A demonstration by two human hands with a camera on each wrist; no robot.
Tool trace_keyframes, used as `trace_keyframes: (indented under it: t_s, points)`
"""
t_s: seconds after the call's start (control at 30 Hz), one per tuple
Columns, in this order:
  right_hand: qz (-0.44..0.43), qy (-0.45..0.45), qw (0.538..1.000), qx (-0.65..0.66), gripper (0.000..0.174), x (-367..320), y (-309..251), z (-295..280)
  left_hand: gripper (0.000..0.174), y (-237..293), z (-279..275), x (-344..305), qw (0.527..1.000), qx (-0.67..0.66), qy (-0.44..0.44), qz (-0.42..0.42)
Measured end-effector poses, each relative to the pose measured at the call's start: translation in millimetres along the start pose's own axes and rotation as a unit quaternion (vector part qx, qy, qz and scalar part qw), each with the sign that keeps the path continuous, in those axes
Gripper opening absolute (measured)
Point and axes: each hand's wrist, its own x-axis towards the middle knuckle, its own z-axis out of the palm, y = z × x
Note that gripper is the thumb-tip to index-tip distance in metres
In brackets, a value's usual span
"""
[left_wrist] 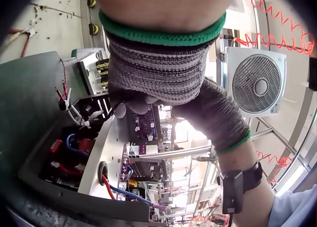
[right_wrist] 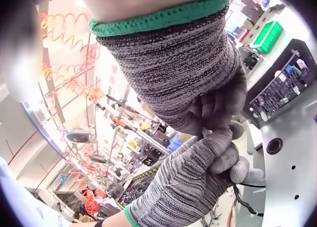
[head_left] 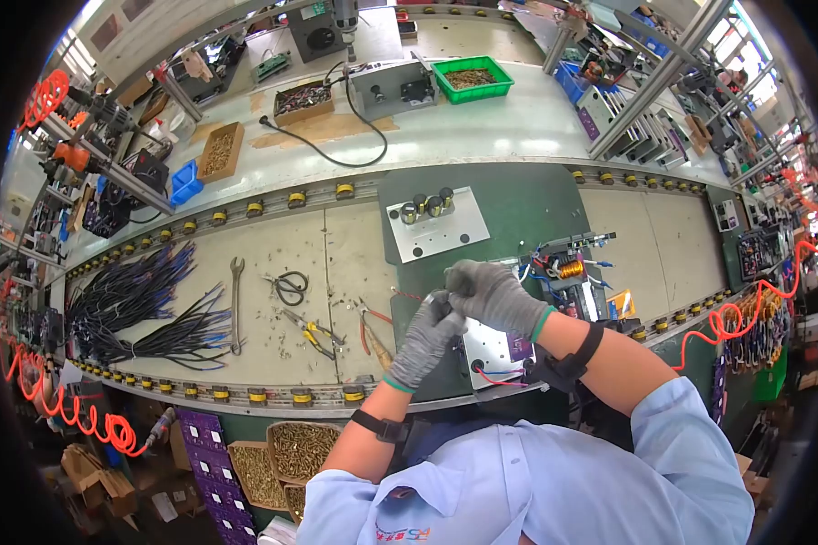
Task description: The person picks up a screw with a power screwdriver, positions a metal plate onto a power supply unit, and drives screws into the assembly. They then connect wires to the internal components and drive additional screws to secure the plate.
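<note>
Both hands wear grey knitted gloves and meet above a silver metal panel in the head view. My left hand has its fingers curled round a thin black wire, whose lower part hangs out beside the panel in the right wrist view. My right hand bends its fingers against the left fingertips, pinching at the same wire; the exact grip is hidden between the gloves. Red and blue wires pass through a round hole in the panel. An open unit with a copper coil lies to the right.
Another silver plate with black capacitors lies on the green board. To the left are yellow-handled pliers, red-handled pliers, scissors, a wrench and black cable bundles. Roller rails edge the bench.
</note>
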Motion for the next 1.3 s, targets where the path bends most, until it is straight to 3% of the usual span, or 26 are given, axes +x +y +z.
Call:
trace_keyframes:
  t_s: [0.03, 0.07, 0.1, 0.17, 0.2, 0.23, 0.3, 0.37, 0.43, 0.63, 0.7, 0.9, 0.97, 1.07, 1.23, 1.3]
  points:
    - [0.002, 0.044, 0.995, 0.087, 0.028, -4, 11, 3, 0.036, 2, -6, 1, 0.993, -0.110, -0.018, -0.049]
    - [0.008, 0.054, 0.994, 0.099, 0.033, -8, 26, 10, 0.026, -1, -7, 1, 0.994, -0.091, -0.005, -0.060]
    - [0.012, 0.057, 0.994, 0.096, 0.033, -13, 34, 14, 0.026, -4, -10, 4, 0.994, -0.094, -0.009, -0.061]
    - [0.069, 0.049, 0.973, 0.215, 0.036, -27, 49, 21, 0.016, -15, -13, 5, 0.991, -0.078, 0.000, -0.112]
    - [0.094, 0.058, 0.980, 0.165, 0.037, -31, 57, 22, 0.013, -17, -13, 8, 0.987, -0.079, 0.051, -0.128]
    - [0.099, 0.059, 0.980, 0.164, 0.037, -33, 61, 19, 0.013, -27, -18, 12, 0.987, -0.082, 0.047, -0.132]
    - [0.134, -0.013, 0.991, -0.001, 0.035, -38, 65, 15, 0.013, -48, -30, 23, 0.979, 0.051, 0.060, -0.189]
    - [0.152, -0.039, 0.987, -0.025, 0.036, -37, 68, 18, 0.016, -59, -32, 30, 0.978, 0.039, 0.053, -0.199]
    - [0.107, -0.044, 0.982, -0.149, 0.039, -33, 74, 31, 0.019, -51, -40, 38, 0.974, 0.037, -0.010, -0.222]
    - [0.134, -0.083, 0.980, -0.125, 0.043, -27, 81, 33, 0.026, -58, -45, 46, 0.965, 0.040, -0.069, -0.250]
    - [0.130, -0.085, 0.982, -0.111, 0.042, -28, 80, 31, 0.022, -61, -44, 53, 0.977, 0.065, -0.106, -0.174]
    - [0.134, -0.111, 0.977, -0.122, 0.046, -23, 78, 27, 0.029, -65, -49, 53, 0.984, 0.068, -0.118, -0.113]
    - [0.125, -0.111, 0.976, -0.142, 0.047, -23, 78, 28, 0.031, -54, -53, 50, 0.964, -0.003, -0.153, -0.218]
    - [0.122, -0.107, 0.975, -0.152, 0.048, -24, 75, 25, 0.032, -64, -55, 43, 0.968, -0.049, -0.126, -0.213]
    - [0.099, -0.088, 0.983, -0.129, 0.049, -25, 82, 29, 0.033, -38, -36, 52, 0.974, 0.074, -0.107, -0.186]
    - [0.088, -0.081, 0.985, -0.126, 0.050, -25, 88, 31, 0.030, -28, -40, 59, 0.960, 0.100, -0.112, -0.235]
